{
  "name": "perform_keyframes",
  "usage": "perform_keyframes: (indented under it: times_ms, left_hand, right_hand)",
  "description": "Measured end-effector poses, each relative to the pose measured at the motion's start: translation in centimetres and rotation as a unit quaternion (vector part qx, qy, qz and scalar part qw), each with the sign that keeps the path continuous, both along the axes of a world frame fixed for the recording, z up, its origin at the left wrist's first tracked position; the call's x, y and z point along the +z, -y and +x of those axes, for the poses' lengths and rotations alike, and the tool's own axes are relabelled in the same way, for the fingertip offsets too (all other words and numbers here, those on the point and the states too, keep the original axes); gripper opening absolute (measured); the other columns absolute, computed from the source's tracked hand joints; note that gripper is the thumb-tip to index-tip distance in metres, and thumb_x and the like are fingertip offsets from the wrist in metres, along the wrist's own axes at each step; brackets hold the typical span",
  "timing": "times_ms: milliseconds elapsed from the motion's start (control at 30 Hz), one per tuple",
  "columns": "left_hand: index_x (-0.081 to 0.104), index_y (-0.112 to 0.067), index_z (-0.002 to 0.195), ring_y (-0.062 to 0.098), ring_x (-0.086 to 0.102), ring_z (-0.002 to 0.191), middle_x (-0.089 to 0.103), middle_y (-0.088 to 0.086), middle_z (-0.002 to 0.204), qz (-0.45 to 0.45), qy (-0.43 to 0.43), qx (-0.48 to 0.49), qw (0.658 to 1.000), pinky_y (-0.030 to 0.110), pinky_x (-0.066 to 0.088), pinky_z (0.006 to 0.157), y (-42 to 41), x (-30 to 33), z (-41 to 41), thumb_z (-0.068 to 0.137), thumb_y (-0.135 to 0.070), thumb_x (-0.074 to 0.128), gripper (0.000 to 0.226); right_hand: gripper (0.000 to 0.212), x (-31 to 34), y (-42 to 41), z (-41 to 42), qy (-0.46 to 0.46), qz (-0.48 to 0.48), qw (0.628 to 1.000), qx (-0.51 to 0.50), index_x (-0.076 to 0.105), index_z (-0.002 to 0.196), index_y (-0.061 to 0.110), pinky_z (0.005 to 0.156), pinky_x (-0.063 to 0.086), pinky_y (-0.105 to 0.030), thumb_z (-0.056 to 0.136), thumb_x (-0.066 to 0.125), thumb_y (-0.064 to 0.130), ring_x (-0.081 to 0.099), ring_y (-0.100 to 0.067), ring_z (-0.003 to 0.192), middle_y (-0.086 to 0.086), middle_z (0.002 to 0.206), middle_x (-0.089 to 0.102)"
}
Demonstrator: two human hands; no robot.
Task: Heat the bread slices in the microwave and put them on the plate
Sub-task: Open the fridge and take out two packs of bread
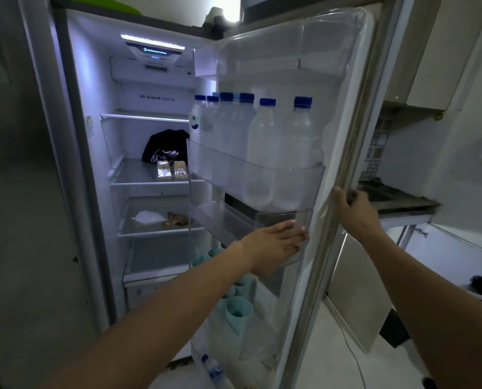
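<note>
Fridge interior reads "All-Around Cooling". My right hand grips the open fridge door's edge; my left hand lies flat, fingers straight, against a door bin. Two clear packs, possibly bread, sit at the middle shelf's front edge.

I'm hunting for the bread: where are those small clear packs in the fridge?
The two clear packs sit side by side on the middle fridge shelf, just in front of a black bag and left of the open door's bottle rack.

Both arms reached forward; the left hand lay flat with straight fingers, the right hand curled, gripping.
</note>
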State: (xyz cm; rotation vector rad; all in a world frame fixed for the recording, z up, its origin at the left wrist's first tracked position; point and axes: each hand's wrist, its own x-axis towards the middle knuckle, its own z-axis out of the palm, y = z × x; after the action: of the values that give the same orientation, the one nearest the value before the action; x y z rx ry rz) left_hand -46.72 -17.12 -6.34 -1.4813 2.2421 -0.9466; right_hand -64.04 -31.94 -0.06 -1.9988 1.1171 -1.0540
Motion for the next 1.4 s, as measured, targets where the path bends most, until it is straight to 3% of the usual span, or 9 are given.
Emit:
perform_keyframes:
  times_ms: [100, 167, 267, 333, 433, 533, 633, 967, 1400]
  left_hand:
    - [0.072, -0.009, 0.107, 0.027, 0.057, 0.118, 0.070, 0.011, 0.113, 0.016, -0.200, -0.110, 0.974, 0.043, 0.024, 0.117, -2.4, -0.3, 1.4, 0.088, -0.018, 0.055, 0.027]
    - [0.070, -0.010, 0.080, 0.022, 0.056, 0.079, 0.066, 0.005, 0.077, -0.010, -0.269, -0.099, 0.958, 0.037, 0.044, 0.088, -5.0, -1.5, 3.1, 0.082, -0.020, 0.052, 0.020]
    - [0.063, -0.012, 0.069, 0.019, 0.045, 0.066, 0.058, 0.003, 0.065, -0.071, -0.318, -0.027, 0.945, 0.031, 0.036, 0.067, -8.8, -3.6, 6.9, 0.078, -0.018, 0.058, 0.012]
    - [0.065, -0.013, 0.072, 0.020, 0.049, 0.067, 0.060, 0.003, 0.067, -0.109, -0.323, 0.047, 0.939, 0.032, 0.042, 0.066, -11.1, -4.5, 11.1, 0.079, -0.018, 0.060, 0.010]
    - [0.070, -0.015, 0.094, 0.025, 0.061, 0.082, 0.068, 0.005, 0.088, -0.137, -0.327, 0.185, 0.916, 0.035, 0.048, 0.077, -14.3, -5.1, 17.5, 0.081, -0.022, 0.056, 0.020]
    - [0.063, -0.013, 0.125, 0.032, 0.060, 0.105, 0.067, 0.011, 0.115, -0.170, -0.353, 0.272, 0.879, 0.042, 0.048, 0.092, -16.9, -5.0, 23.0, 0.085, -0.022, 0.050, 0.042]
    - [0.051, -0.015, 0.140, 0.030, 0.053, 0.120, 0.059, 0.010, 0.132, -0.171, -0.356, 0.319, 0.862, 0.043, 0.042, 0.101, -18.5, -5.1, 28.1, 0.092, -0.025, 0.055, 0.049]
    - [0.020, -0.020, 0.156, 0.019, 0.024, 0.148, 0.025, 0.003, 0.161, -0.169, -0.444, 0.325, 0.818, 0.040, 0.030, 0.118, -18.2, -4.4, 42.0, 0.100, -0.036, 0.046, 0.064]
    - [0.011, -0.013, 0.156, 0.029, 0.023, 0.146, 0.020, 0.008, 0.162, -0.225, -0.647, 0.365, 0.631, 0.046, 0.030, 0.113, -5.0, -2.5, 53.5, 0.100, -0.043, 0.045, 0.072]
  right_hand:
    - [0.064, -4.4, -1.6, 0.0, -0.105, 0.041, 0.994, -0.006, 0.025, 0.149, 0.003, 0.092, 0.046, -0.042, 0.103, 0.048, 0.042, 0.056, -0.041, 0.119, -0.026, 0.138, 0.052]
    - [0.059, -7.6, -3.2, 0.7, -0.295, 0.080, 0.952, 0.031, 0.031, 0.149, 0.002, 0.103, 0.045, -0.042, 0.103, 0.049, 0.036, 0.053, -0.035, 0.126, -0.021, 0.144, 0.049]
    - [0.068, -12.3, -6.7, 2.5, -0.617, 0.109, 0.754, 0.197, 0.057, 0.137, 0.010, 0.104, 0.048, -0.036, 0.094, 0.048, 0.062, 0.062, -0.024, 0.118, -0.008, 0.129, 0.060]
    - [0.079, -14.8, -9.4, 5.5, -0.671, 0.187, 0.670, 0.256, 0.065, 0.128, 0.015, 0.100, 0.053, -0.034, 0.073, 0.067, 0.073, 0.069, -0.019, 0.104, 0.000, 0.117, 0.067]
    - [0.067, -16.9, -13.4, 12.2, -0.618, 0.165, 0.712, 0.289, 0.063, 0.131, 0.013, 0.092, 0.053, -0.031, 0.083, 0.067, 0.060, 0.066, -0.016, 0.088, -0.001, 0.108, 0.070]
    - [0.055, -16.2, -17.2, 19.2, -0.569, 0.075, 0.729, 0.374, 0.052, 0.144, 0.018, 0.108, 0.042, -0.038, 0.100, 0.048, 0.051, 0.054, -0.024, 0.127, -0.002, 0.145, 0.054]
    - [0.060, -15.5, -18.9, 26.4, -0.519, 0.010, 0.749, 0.411, 0.043, 0.151, 0.020, 0.114, 0.033, -0.039, 0.101, 0.045, 0.054, 0.042, -0.027, 0.140, -0.005, 0.155, 0.042]
    - [0.068, -15.2, -16.4, 47.3, -0.322, 0.008, 0.910, 0.260, 0.033, 0.152, 0.009, 0.113, 0.034, -0.039, 0.099, 0.052, 0.048, 0.038, -0.036, 0.141, -0.021, 0.154, 0.034]
    - [0.067, -10.0, -4.5, 61.8, -0.222, -0.015, 0.966, 0.130, 0.032, 0.149, 0.008, 0.111, 0.035, -0.047, 0.099, 0.052, 0.047, 0.037, -0.040, 0.138, -0.021, 0.150, 0.035]
